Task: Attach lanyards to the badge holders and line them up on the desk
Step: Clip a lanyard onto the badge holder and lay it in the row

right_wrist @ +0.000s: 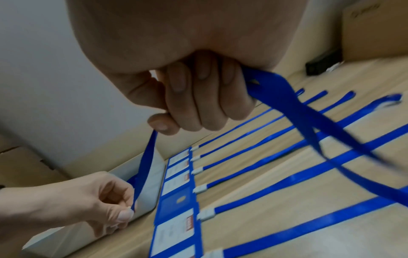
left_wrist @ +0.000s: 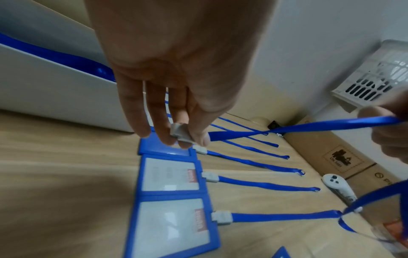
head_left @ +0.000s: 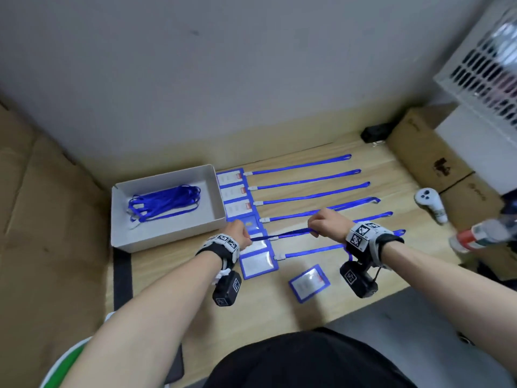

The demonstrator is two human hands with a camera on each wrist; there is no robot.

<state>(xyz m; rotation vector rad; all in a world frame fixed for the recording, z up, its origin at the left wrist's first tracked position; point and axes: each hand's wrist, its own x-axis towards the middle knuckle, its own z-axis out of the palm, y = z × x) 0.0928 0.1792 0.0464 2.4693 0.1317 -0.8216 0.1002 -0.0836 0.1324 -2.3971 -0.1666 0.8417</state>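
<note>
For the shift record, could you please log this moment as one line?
left hand: pinches lanyard clip | right hand: grips lanyard strap, taut above the row | loose badge holder: no lanyard yet

The flat ribbon lanyard [head_left: 291, 234] stretched between the hands is bright royal blue, ending in a pale grey plastic clip [left_wrist: 181, 133]. The rectangular plastic badge holders [head_left: 258, 264] lined up on the desk have blue frames around white cards, several bearing a small red mark [left_wrist: 192, 176]; one holder [right_wrist: 178, 200] shows a solid blue back. The bundle of spare lanyards [head_left: 165, 201] is the same blue, lying in a shallow white cardboard tray [head_left: 167, 239]. The wooden desk [head_left: 335, 292] is light tan with faint grain. The wrist bands [head_left: 361, 236] carry black-and-white square checker markers. The cardboard boxes [head_left: 425, 152] are brown with black print.
</note>
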